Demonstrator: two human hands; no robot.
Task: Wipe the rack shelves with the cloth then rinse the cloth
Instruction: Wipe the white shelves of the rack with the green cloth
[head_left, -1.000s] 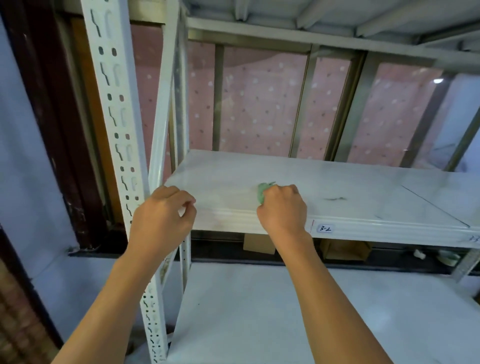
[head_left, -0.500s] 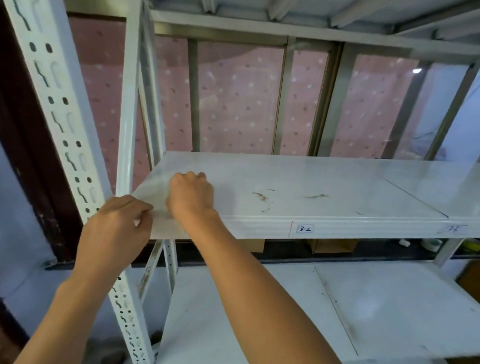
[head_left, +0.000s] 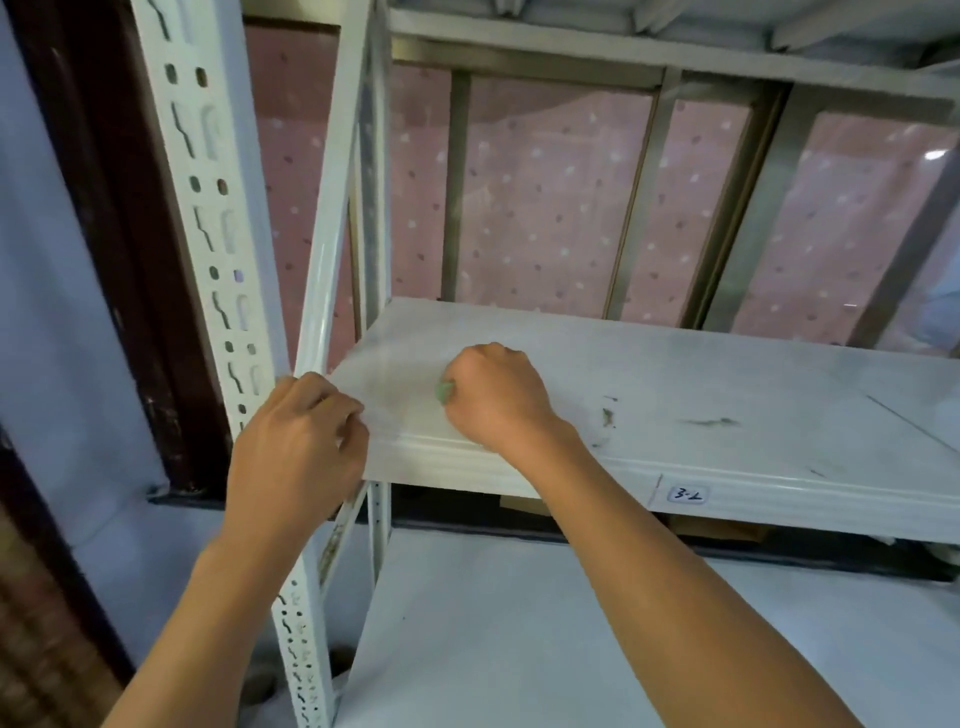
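A white metal rack shelf (head_left: 675, 374) runs across the middle of the view. My right hand (head_left: 496, 397) is fisted on its front left part, closed on a small green cloth (head_left: 444, 391) of which only a corner peeks out by the thumb. My left hand (head_left: 298, 447) grips the shelf's front left corner, where it meets the perforated white upright (head_left: 218, 249). Dark dirt streaks (head_left: 605, 415) and a smear (head_left: 709, 422) lie on the shelf to the right of the cloth.
A lower white shelf (head_left: 519, 639) lies below. A label reading 3-L (head_left: 687, 494) is stuck on the shelf's front edge. Behind the rack is a window with pink dotted covering (head_left: 550, 208). A dark door frame (head_left: 119, 260) stands at left.
My right hand swept the cloth leftward along the shelf, then came back a little to the right. My left hand stays on the shelf's corner. The view shifted.
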